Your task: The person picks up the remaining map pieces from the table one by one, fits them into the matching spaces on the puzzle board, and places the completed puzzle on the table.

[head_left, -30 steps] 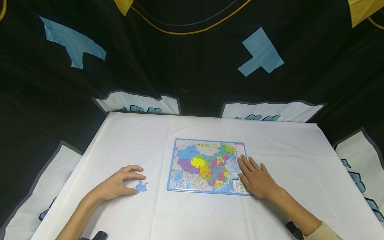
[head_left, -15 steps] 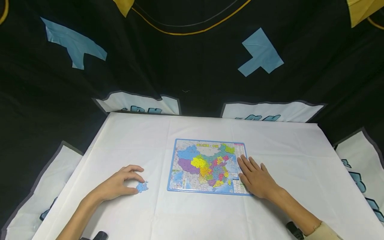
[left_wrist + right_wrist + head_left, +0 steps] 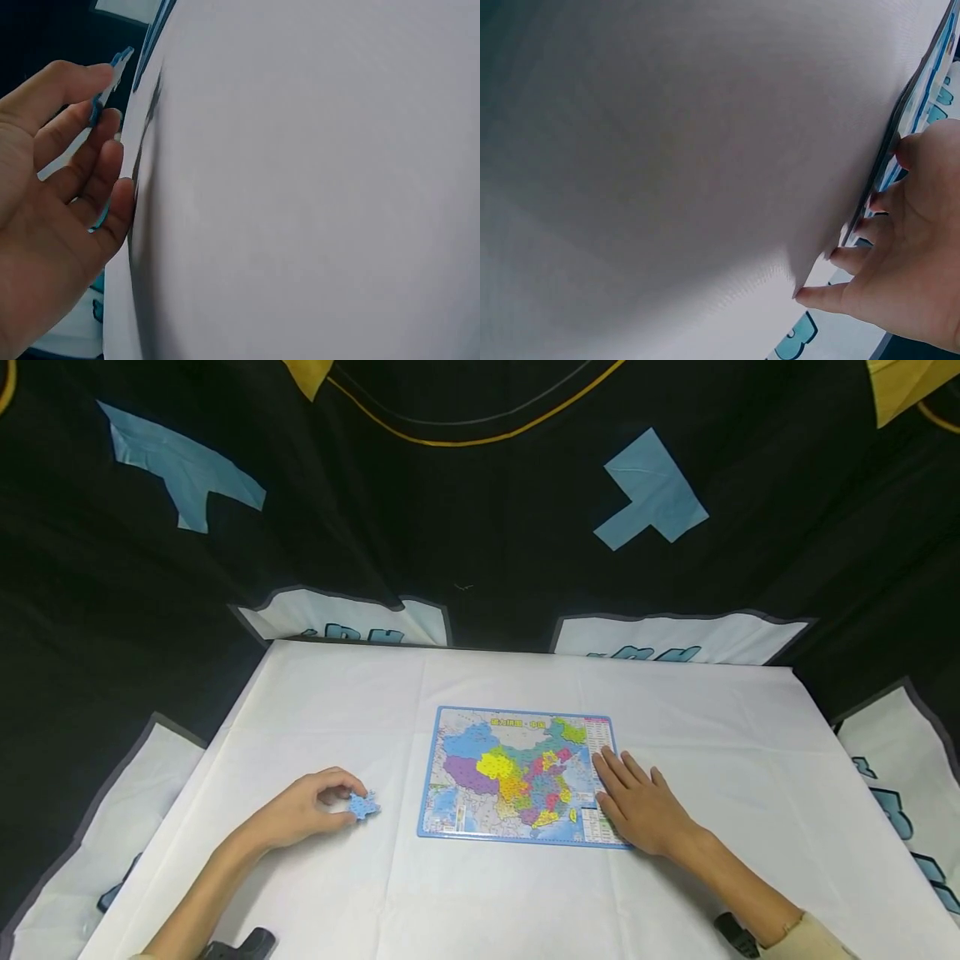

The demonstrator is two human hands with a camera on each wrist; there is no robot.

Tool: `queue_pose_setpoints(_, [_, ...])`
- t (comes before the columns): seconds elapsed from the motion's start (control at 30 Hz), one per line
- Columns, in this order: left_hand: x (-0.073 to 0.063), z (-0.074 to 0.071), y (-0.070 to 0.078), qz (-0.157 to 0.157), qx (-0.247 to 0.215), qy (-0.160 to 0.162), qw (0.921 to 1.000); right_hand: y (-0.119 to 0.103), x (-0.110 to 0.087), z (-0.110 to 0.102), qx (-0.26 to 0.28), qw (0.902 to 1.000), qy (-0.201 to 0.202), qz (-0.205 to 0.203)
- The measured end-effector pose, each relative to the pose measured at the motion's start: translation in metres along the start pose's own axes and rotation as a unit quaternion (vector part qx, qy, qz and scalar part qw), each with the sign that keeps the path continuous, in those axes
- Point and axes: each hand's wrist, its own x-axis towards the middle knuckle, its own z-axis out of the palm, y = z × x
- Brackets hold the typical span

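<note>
Between thumb and forefinger, my left hand [image 3: 311, 810] pinches a small blue puzzle piece [image 3: 364, 806] with a jagged outline. In the left wrist view the piece [image 3: 112, 82] appears edge-on at the fingertips, raised off the white cloth. To its right lies a map puzzle board [image 3: 480, 814] with a blue border, its coloured regions fitted in the middle. My right hand [image 3: 648, 806] rests flat on the board's right edge, fingers straight, covering the lower right corner. In the right wrist view the fingertips of this hand [image 3: 915, 232] lie along the board's edge.
A white cloth [image 3: 487, 902] covers the table under both hands. Behind the table hangs a black curtain [image 3: 495, 527] with blue and yellow patches. A dark wrist device [image 3: 243, 943] sits by the left forearm, another dark device [image 3: 737, 935] by the right.
My left hand has gripped the blue puzzle piece and lifted it from the cloth, moving slightly up and right. My right hand and the board have stayed in place.
</note>
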Motion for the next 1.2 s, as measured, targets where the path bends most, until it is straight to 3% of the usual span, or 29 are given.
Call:
queue_pose_setpoints(0.13, [0.012, 0.005, 0.007, 0.013, -0.009, 0.008, 0.9998, 0.0, 0.0, 0.001, 0.002, 1.0, -0.001, 0.002])
queue_pose_setpoints(0.37, [0.034, 0.023, 0.025, 0.062, -0.046, 0.024, 0.9967, 0.001, 0.0, 0.002, 0.0, 1.0, 0.0, 0.002])
queue_pose_setpoints(0.67, [0.057, 0.048, 0.044, 0.09, -0.072, -0.004, 0.9934, 0.001, 0.0, 0.001, 0.005, 1.0, 0.001, -0.002])
queue_pose_setpoints(0.97, [0.072, 0.067, 0.057, 0.108, -0.079, -0.022, 0.9907, 0.0, -0.001, 0.0, 0.007, 1.0, -0.003, 0.002])
queue_pose_setpoints(1.2, [0.084, 0.085, 0.065, 0.136, -0.037, -0.045, 0.9889, 0.0, -0.001, 0.0, 0.006, 1.0, 0.0, 0.002])
